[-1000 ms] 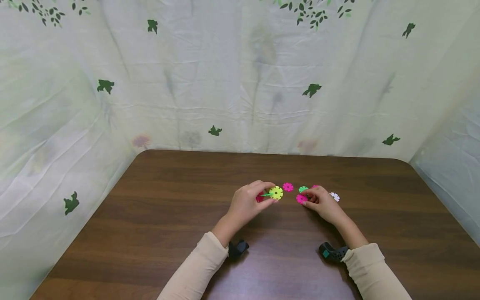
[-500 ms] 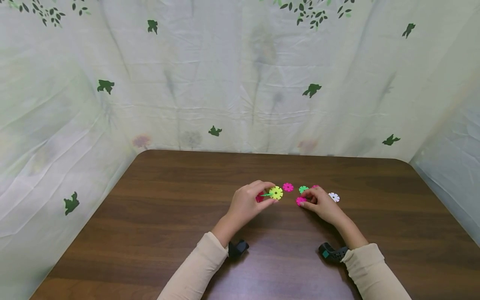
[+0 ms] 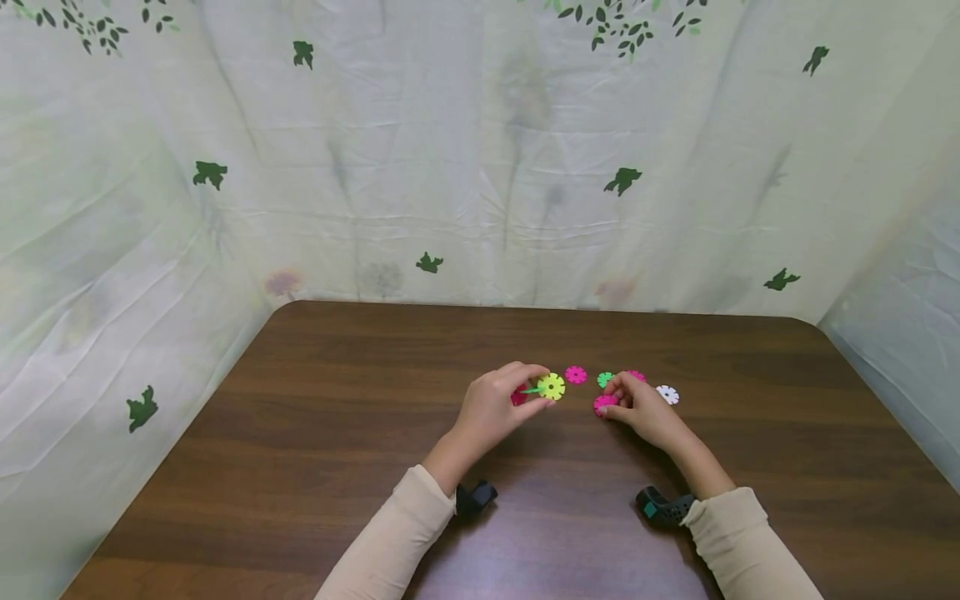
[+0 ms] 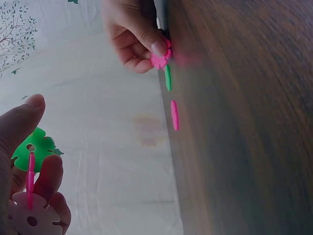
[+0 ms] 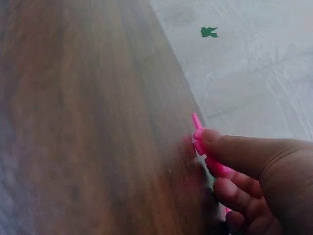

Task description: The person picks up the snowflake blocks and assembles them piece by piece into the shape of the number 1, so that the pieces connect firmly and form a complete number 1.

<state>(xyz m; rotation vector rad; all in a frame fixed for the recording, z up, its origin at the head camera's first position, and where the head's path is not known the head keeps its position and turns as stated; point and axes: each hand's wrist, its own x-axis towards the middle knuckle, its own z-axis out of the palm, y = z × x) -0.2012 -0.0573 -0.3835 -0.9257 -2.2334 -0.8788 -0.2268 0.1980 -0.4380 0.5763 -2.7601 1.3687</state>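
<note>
My left hand (image 3: 491, 400) holds a small joined cluster of notched, flower-shaped plastic discs, clear of the table. Its yellow disc (image 3: 552, 386) faces me at the fingertips; a green disc (image 4: 36, 149) and an edge-on pink disc (image 4: 30, 178) show in the left wrist view. With thumb and curled fingers, my right hand (image 3: 648, 408) pinches a pink disc (image 3: 604, 405) just above the table. In the right wrist view the thumb lies over this pink disc (image 5: 199, 144), and more pink shows behind it, partly hidden by the fingers.
On the brown wooden table (image 3: 375, 433) lie a loose pink disc (image 3: 575, 375) between the hands, a green disc (image 3: 604, 379), another pink disc (image 3: 637, 376) behind the right hand and a white disc (image 3: 667, 394) to its right. A pale patterned curtain (image 3: 480, 167) hangs behind the table.
The pink disc in my right hand has come slightly down toward me, and the right index finger has drawn back from it. My left hand stays in place with its cluster.
</note>
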